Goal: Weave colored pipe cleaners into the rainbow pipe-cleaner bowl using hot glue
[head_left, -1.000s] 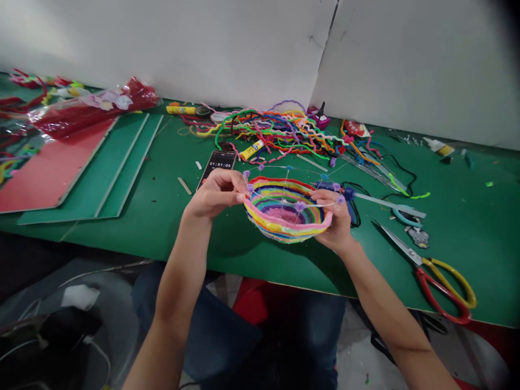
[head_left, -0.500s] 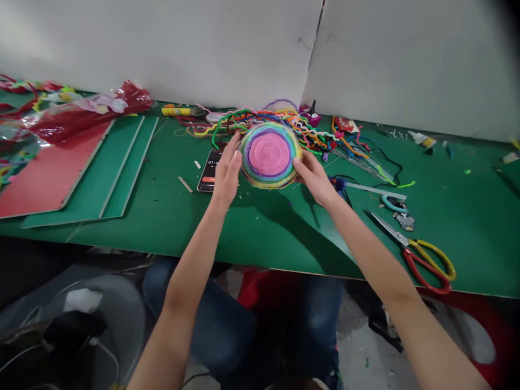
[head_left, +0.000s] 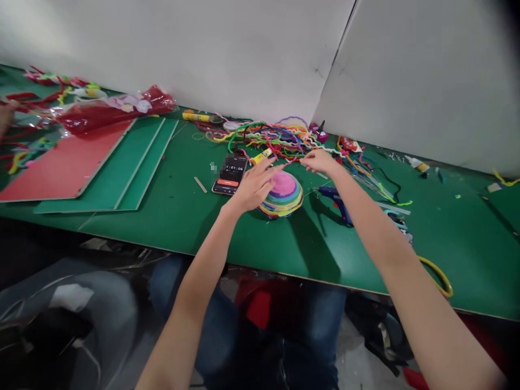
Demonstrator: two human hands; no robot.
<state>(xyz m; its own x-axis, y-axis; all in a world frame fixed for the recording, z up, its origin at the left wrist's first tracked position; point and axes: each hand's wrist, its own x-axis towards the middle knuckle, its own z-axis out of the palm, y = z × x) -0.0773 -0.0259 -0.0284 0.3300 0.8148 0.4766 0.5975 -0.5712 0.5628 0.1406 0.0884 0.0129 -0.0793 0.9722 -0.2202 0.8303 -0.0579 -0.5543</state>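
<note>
A round, bowl-like piece of coiled, fuzzy multicoloured cord [head_left: 284, 192] rests on the green table, its pink centre facing up. My left hand [head_left: 255, 184] lies over its left side, fingers stretched out and apart. Just beyond its upper right edge is my right hand [head_left: 320, 162], with fingers curled together at the near side of a pile of colourful pipe cleaners [head_left: 280, 135]. A pinkish strand shows by the right fingertips; whether they grip it is unclear. Between the left hand and the pile lies a yellow glue stick [head_left: 262, 156].
Left of my left hand lies a phone [head_left: 229, 176] showing a timer. A blue glue gun [head_left: 335, 201] sits under my right forearm, near scissors with a yellow handle [head_left: 441, 276]. Red and green boards [head_left: 81, 168] are stacked at left. Another person's hand [head_left: 5, 119] shows at the far left edge.
The coiled piece was held up between both hands; now it sits lower, on the table. My right hand has let go and moved toward the pipe cleaners. The view has shifted.
</note>
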